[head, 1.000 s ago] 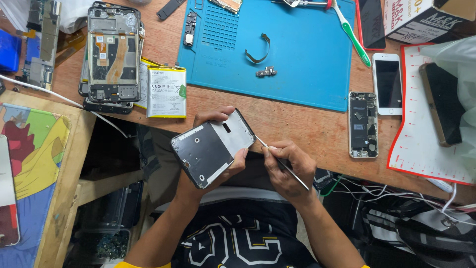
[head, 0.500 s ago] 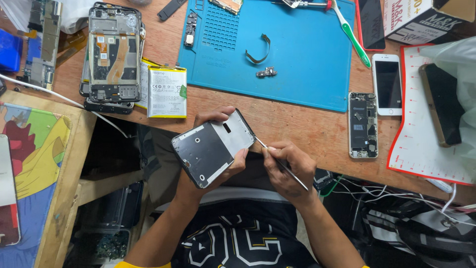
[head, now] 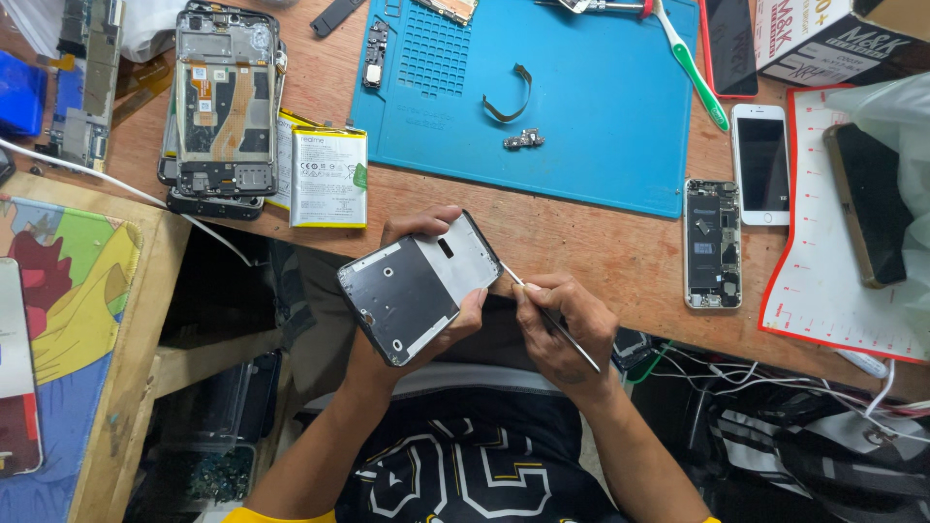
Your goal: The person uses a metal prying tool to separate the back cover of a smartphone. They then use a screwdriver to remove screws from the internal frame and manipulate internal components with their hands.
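Observation:
My left hand (head: 426, 291) grips a dark grey phone frame (head: 417, 287), held tilted over my lap at the wooden table's front edge. A pale metal plate covers its upper right part. My right hand (head: 564, 327) pinches thin metal tweezers (head: 547, 316) like a pen. Their tip touches the frame's right edge.
A blue work mat (head: 601, 126) carries a curved flex strip (head: 511, 95), a small connector part (head: 523, 140) and a green toothbrush (head: 690, 64). An opened phone (head: 225, 107) and a battery (head: 329, 178) lie left. A small opened phone (head: 713, 242), a white phone (head: 761, 165) and a red-edged mat (head: 833, 291) lie right.

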